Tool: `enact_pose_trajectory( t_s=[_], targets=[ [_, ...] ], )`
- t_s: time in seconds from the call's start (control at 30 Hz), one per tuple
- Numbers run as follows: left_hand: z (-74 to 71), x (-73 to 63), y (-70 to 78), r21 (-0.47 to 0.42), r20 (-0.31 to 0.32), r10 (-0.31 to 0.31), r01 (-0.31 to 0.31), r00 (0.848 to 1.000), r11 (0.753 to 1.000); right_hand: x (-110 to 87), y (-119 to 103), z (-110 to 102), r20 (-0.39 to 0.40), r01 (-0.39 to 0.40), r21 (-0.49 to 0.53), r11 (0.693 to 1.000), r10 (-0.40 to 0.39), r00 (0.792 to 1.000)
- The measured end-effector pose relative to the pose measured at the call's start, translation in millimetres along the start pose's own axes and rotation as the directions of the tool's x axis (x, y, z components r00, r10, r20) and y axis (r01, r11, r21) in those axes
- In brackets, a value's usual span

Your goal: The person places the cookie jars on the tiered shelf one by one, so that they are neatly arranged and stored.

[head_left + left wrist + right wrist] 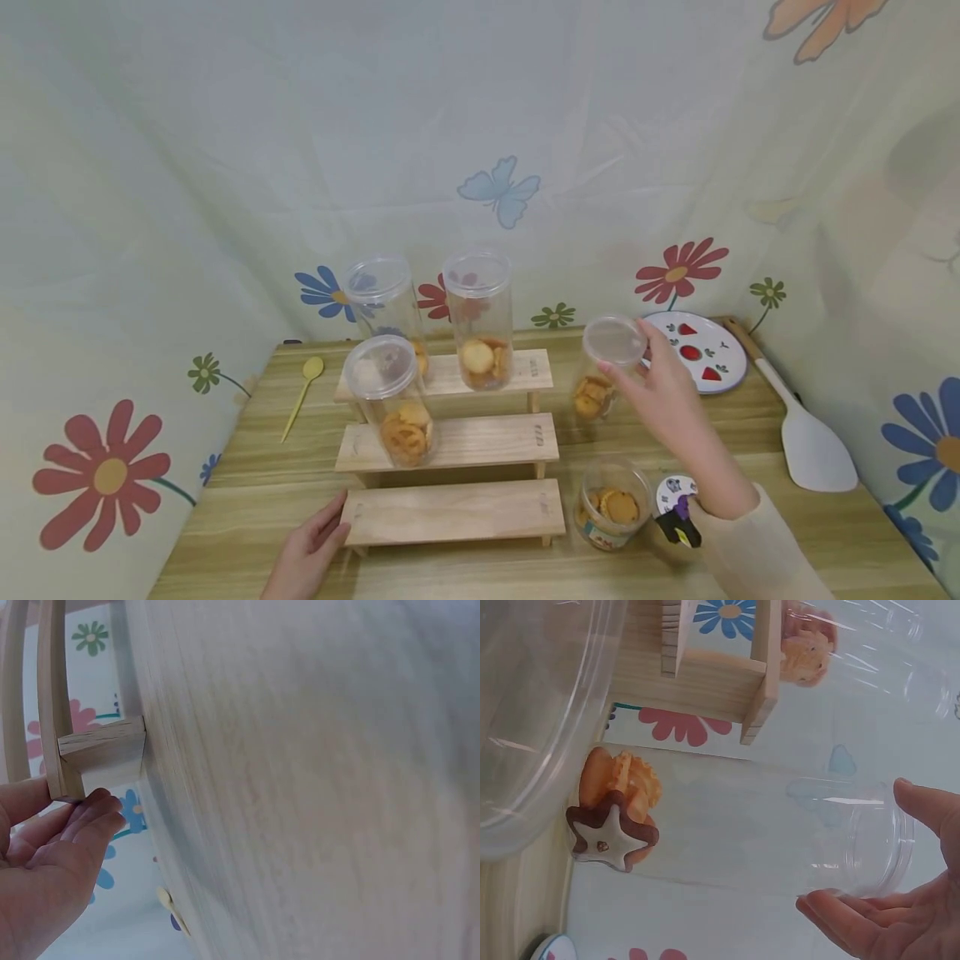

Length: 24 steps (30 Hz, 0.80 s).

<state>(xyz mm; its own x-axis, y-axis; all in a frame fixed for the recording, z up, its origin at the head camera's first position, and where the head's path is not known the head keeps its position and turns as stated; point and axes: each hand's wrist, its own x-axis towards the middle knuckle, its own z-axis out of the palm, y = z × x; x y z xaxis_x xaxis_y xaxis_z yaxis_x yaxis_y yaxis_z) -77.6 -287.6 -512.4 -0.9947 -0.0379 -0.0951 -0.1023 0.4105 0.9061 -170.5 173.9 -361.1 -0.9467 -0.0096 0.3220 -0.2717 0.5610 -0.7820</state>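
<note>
My right hand grips a tall clear jar near its lid, thumb on one side and fingers on the other. Cookies lie at the jar's bottom, one star-shaped in the right wrist view. Left of it stands a three-step wooden stand. My left hand holds the left end of its lowest step, thumb over the board and fingers below in the left wrist view. Two lidded cookie jars, one at left and one at right, stand on the top step; another is on the middle step.
A short clear jar of cookies stands right of the lowest step, with a round patterned disc beside it. A white plate and a white spatula lie at right, a yellow spoon at left. Flowered cloth hangs behind.
</note>
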Motion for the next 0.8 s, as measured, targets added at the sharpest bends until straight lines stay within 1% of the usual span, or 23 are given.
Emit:
enact_pose_trajectory(
  t_s=[0.1,0.27,0.57,0.8],
  targets=[
    [0.1,0.4,0.9,-0.002,0.005,-0.013,0.013,1.0,1.0,-2.4,-6,-3,0.005,0.013,-0.004,1.0,-0.012,1.0],
    [0.6,-0.1,1.4,0.008,0.006,-0.006,0.006,1.0,1.0,-7.2,-16,-8,0.022,0.03,-0.016,0.999,-0.029,0.999],
    [1.0,0.4,0.5,0.002,0.01,-0.012,0.012,1.0,1.0,-17.6,-30,-16,0.006,0.113,-0.071,0.991,-0.113,0.994],
    [0.5,0.7,1.3,0.006,0.01,-0.008,0.008,1.0,1.0,-27.0,-41,-20,0.006,0.139,-0.108,0.984,-0.139,0.99]
  ],
)
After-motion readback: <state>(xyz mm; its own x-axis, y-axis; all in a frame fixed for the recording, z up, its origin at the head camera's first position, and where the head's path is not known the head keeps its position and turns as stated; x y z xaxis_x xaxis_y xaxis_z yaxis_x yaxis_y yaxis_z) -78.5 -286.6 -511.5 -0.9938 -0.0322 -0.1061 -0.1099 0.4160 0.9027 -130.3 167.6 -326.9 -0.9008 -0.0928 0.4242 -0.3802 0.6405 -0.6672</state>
